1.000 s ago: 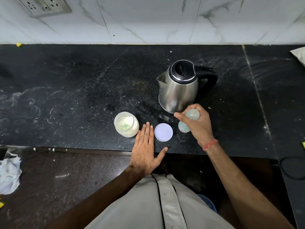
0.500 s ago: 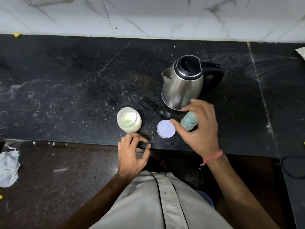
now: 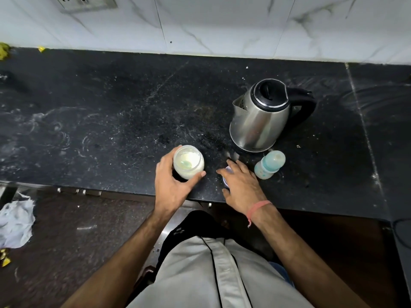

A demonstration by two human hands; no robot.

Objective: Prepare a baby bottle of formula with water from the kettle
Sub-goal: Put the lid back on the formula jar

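An open glass jar of pale formula powder [image 3: 188,162] stands near the front edge of the black counter [image 3: 111,121]. My left hand [image 3: 174,182] wraps around the jar from the front. My right hand [image 3: 241,185] lies over the white jar lid [image 3: 226,182], fingers spread, and hides most of it. The baby bottle [image 3: 269,164], pale blue-green with its cap on, stands free just right of my right hand. The steel kettle [image 3: 260,117] with its black lid and handle stands behind the bottle, spout to the left.
A white marble-tiled wall [image 3: 222,25] with a socket plate [image 3: 86,3] backs the counter. A crumpled white cloth [image 3: 15,223] lies on the lower surface at the left. A dark cable [image 3: 402,232] shows at the far right.
My right hand has let go of the baby bottle, left it standing, and moved left onto the lid. My left hand has moved forward and closed around the jar.
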